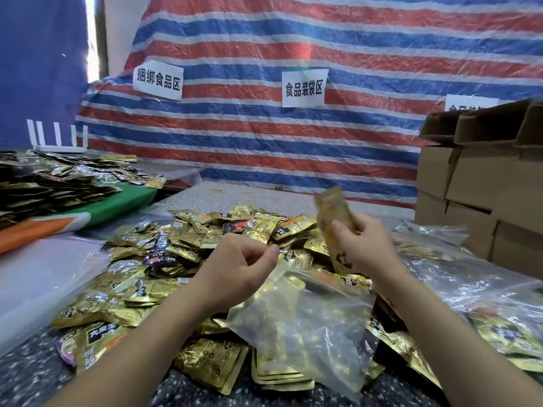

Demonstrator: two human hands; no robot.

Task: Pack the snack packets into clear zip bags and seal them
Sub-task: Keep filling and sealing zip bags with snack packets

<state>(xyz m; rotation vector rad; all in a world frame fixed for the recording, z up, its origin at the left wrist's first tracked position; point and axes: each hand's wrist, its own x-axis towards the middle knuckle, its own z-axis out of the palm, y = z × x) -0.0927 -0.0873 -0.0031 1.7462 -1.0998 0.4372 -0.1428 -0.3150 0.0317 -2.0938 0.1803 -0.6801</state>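
A heap of gold and black snack packets (188, 245) covers the middle of the speckled table (26, 374). My left hand (238, 268) pinches the top edge of a clear zip bag (305, 327), which hangs open over the heap. Whether anything is inside the bag I cannot tell. My right hand (364, 248) grips a small stack of gold packets (330, 214), held upright just above and behind the bag's mouth. The stack is blurred.
Filled clear bags (476, 289) lie at the right. Stacked cardboard boxes (482, 183) stand at the far right. Empty clear bags (44, 277) lie at the left, behind them another packet pile (53, 183) on a green and orange cloth. A striped tarp (293, 133) hangs behind the table.
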